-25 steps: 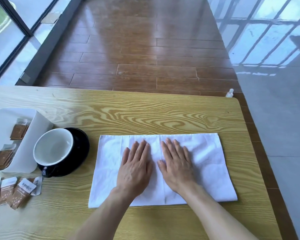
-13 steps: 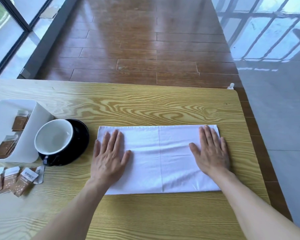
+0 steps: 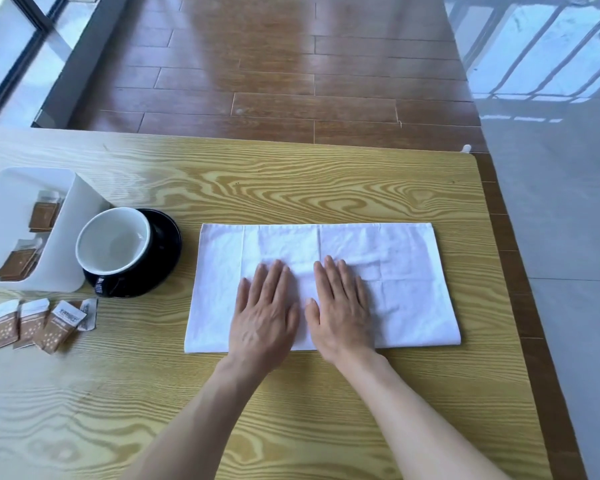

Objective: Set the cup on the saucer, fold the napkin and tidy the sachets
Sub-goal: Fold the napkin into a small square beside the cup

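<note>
A white napkin (image 3: 395, 265) lies folded into a wide rectangle on the wooden table (image 3: 291, 188). My left hand (image 3: 264, 313) and my right hand (image 3: 340, 306) rest flat on its near middle, side by side, fingers spread, holding nothing. To the left a black cup with a white inside (image 3: 113, 242) stands on a black saucer (image 3: 167, 237). Three brown sachets (image 3: 32, 323) lie loose near the left edge. More sachets (image 3: 44, 213) sit inside a white box (image 3: 80, 199).
The table's far edge and right edge border a wooden floor (image 3: 291, 81) and a grey tiled floor (image 3: 551, 202). A small white object (image 3: 466, 147) sits at the far right corner. Bare wood lies in front of the napkin.
My hands slid from the napkin's left and right ends back together at its middle. One second ago they were also at the middle.
</note>
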